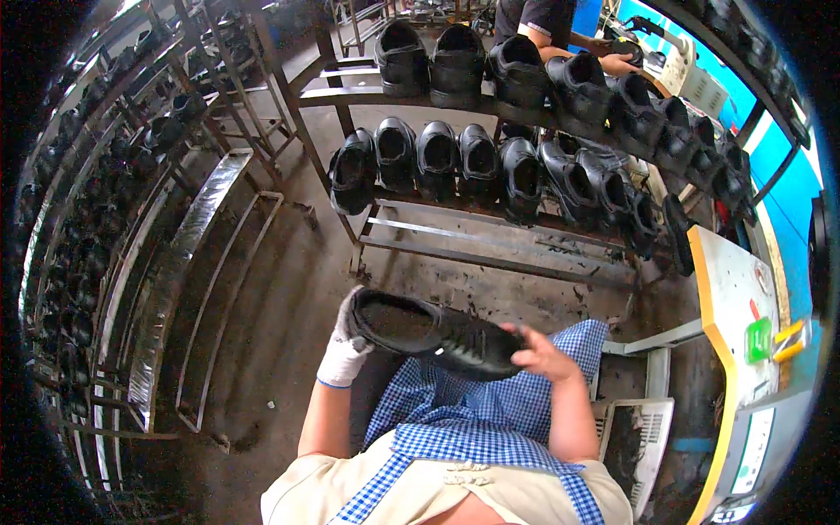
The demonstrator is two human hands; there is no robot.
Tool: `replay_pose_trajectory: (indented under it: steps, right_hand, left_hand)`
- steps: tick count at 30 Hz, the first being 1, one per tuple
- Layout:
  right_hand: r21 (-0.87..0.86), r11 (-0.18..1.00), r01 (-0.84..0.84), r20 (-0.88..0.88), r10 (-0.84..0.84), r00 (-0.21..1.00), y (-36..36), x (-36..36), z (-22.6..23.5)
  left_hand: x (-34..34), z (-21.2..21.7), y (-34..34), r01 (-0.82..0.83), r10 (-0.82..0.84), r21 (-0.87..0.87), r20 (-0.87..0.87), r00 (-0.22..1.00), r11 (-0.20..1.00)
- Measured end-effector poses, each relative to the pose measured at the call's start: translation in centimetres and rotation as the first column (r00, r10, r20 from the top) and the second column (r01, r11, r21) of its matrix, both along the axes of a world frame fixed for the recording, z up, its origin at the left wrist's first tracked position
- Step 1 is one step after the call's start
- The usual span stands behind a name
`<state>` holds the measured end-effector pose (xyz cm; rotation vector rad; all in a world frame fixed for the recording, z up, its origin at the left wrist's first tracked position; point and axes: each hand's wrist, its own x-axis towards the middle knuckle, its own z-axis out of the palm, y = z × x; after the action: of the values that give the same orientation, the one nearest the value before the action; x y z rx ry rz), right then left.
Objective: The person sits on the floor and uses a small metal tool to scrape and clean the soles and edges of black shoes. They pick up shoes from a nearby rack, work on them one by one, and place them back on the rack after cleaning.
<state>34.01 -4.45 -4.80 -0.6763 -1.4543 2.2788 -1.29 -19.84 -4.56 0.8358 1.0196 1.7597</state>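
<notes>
A black lace-up shoe [477, 350] is held crosswise in front of my blue checked apron, its opening facing up. In a white glove, my left hand [346, 350] grips the heel end, with the fingers partly hidden behind the shoe. My bare right hand [544, 354] holds the toe end, the fingers bent around its tip. A small white mark shows on the side of the shoe near the laces.
Ahead stands a metal rack [490, 236] with two rows of black shoes. More shoe racks [166, 289] line the left. At right, a yellow-edged table [731, 289] carries a green container [758, 339]. Beyond the rack, a co-worker's hand [619, 63] is near a machine.
</notes>
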Motion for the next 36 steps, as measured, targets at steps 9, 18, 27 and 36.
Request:
replay_pose_trajectory:
  steps: [9, 18, 27, 36]
  right_hand:
    - [-0.030, 0.999, 0.028, -0.044, -0.030, 0.999, -6.0, -7.5, -3.1]
    - [0.180, 0.980, -0.085, -0.100, 0.104, 0.990, -4.0, -8.0, 0.3]
    - [-0.070, 0.994, 0.081, -0.083, -0.087, 0.993, -1.2, -0.9, -1.9]
    - [-0.111, 0.911, 0.398, -0.024, -0.403, 0.915, -2.3, 4.0, -3.8]
  left_hand:
    - [6.6, 1.1, 0.6, 0.073, -0.089, -0.156, -0.100, 0.991, 0.985]
    - [9.8, 3.3, -0.4, -0.011, 0.039, -0.166, 0.163, 0.986, 0.986]
    - [-3.1, 12.9, 8.2, -0.072, 0.074, -0.043, 0.024, 0.997, 0.996]
    - [-14.0, 21.0, 21.6, 0.075, -0.080, 0.031, 0.230, 0.970, 0.997]
